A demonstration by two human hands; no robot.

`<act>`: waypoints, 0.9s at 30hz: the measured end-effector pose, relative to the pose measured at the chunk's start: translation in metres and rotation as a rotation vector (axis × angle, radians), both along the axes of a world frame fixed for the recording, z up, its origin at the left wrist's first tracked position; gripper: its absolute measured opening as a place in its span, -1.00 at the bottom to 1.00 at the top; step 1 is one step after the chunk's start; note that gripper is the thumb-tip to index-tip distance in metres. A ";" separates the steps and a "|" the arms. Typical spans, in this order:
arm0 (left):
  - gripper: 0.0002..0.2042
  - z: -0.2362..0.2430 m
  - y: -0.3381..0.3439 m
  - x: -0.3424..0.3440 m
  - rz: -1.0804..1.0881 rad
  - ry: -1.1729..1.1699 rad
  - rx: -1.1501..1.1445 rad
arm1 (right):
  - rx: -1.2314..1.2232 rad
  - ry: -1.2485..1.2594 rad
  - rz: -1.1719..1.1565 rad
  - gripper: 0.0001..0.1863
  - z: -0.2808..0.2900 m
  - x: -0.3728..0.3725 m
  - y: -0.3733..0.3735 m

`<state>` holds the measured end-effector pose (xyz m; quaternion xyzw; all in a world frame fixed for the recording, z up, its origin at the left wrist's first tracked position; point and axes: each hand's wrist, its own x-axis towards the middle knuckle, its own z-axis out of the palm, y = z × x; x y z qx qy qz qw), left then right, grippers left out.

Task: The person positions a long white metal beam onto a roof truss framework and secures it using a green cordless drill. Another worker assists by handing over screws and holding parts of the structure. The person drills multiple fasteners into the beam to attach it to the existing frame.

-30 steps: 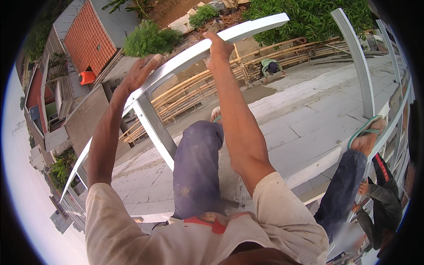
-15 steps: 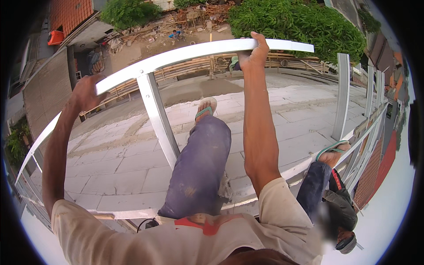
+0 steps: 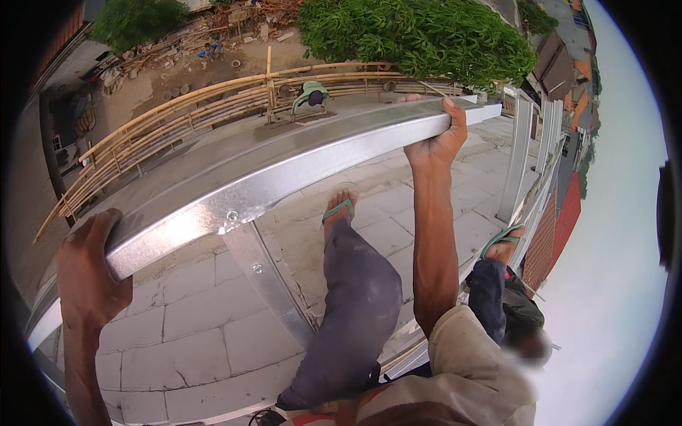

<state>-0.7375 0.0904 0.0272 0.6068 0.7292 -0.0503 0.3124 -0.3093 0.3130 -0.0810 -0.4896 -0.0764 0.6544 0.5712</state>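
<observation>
A long silvery metal channel beam [image 3: 320,160] runs across the view in front of me, sloping up to the right. My left hand [image 3: 89,273] is closed over its left part, thumb and fingers wrapped round it. Near the right end, my right hand [image 3: 439,138] grips the same beam from below, thumb on its near face; some fingers are hidden behind it. A slanting metal strut [image 3: 268,277] meets the beam from below, with a bolt head at the joint. The strut's lower end goes behind my bent leg [image 3: 359,298].
Below lies a grey block surface [image 3: 192,341], where my sandalled foot [image 3: 339,204] rests. Upright metal posts [image 3: 515,156] stand at right, near another sandalled foot [image 3: 503,245] and a dark-clothed person [image 3: 522,312]. Beyond, a person in green [image 3: 310,96] bends beside bamboo poles [image 3: 163,131].
The beam now appears larger and tilted, its upper face showing. My left hand is lower and farther left; my right hand is slightly lower and nearer the beam's end. The view has shifted right.
</observation>
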 end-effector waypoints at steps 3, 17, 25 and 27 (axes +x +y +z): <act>-0.42 -0.007 -0.004 -0.004 -0.016 0.010 0.026 | 0.017 -0.048 0.031 -0.61 0.000 -0.001 0.000; -0.35 -0.008 -0.003 -0.001 0.108 -0.106 -0.006 | 0.043 -0.031 0.030 -0.55 -0.007 -0.001 -0.002; -0.49 -0.015 -0.003 -0.006 -0.097 -0.049 0.144 | 0.050 0.029 -0.103 -0.66 -0.004 -0.007 -0.004; -0.47 -0.013 -0.001 -0.007 -0.121 -0.033 0.106 | 0.060 0.067 -0.105 -0.60 -0.006 -0.005 -0.005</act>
